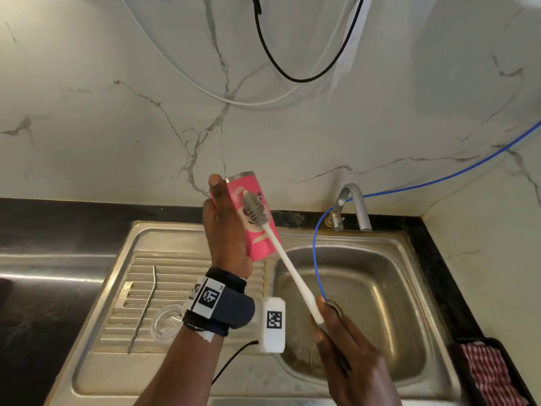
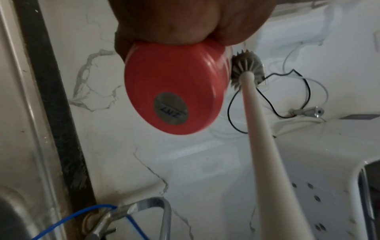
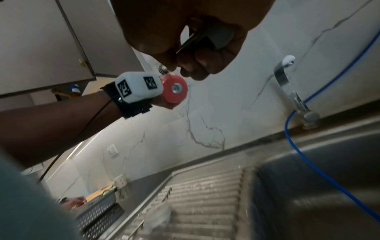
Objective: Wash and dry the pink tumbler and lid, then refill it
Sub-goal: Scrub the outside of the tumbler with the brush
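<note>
While the left hand (image 1: 227, 230) grips the raised tumbler (image 1: 254, 215), the right hand (image 1: 342, 341) pinches the brush (image 1: 281, 250) handle.

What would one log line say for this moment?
left hand: holds pink tumbler | right hand: holds bottle brush | brush on tumbler's outside

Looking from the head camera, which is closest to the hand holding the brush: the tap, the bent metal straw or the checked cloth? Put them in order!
From the right hand:
1. Tap, behind the sink at the wall.
2. Checked cloth, far right on the counter; about as close as the tap, hard to call.
3. Metal straw, far left on the draining board.
</note>
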A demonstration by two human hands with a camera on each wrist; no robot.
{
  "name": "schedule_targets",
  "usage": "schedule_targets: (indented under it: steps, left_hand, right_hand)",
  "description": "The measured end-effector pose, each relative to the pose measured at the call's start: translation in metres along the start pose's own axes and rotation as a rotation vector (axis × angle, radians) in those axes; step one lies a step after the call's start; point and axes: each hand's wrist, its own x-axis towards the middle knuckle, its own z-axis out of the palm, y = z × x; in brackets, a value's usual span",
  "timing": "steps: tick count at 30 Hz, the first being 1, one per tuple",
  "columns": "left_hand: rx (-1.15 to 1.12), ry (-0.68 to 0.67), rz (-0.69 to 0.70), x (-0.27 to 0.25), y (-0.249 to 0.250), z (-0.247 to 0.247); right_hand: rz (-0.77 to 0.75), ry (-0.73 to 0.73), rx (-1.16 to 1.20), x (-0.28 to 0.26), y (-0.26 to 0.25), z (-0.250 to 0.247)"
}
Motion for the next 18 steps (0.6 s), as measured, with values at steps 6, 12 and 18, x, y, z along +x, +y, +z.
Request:
schedule_targets:
  steps: [6,12,18]
  left_hand:
    - [-0.001,-0.060,-0.004,-0.017,-0.008,0.003]
    - [0.011,-0.043,0.038,-0.007,-0.004,0.001]
    - [0.050,-0.095,0.008,-0.019,-0.012,0.005]
  right_hand:
    - [0.022,0.022,-0.001,0.019,-0.001,0.004]
    - [0.001,0.010,0.015,0.003,-0.003,0.006]
    - [-0.004,0.023,-0.009,0.015,-0.001,0.005]
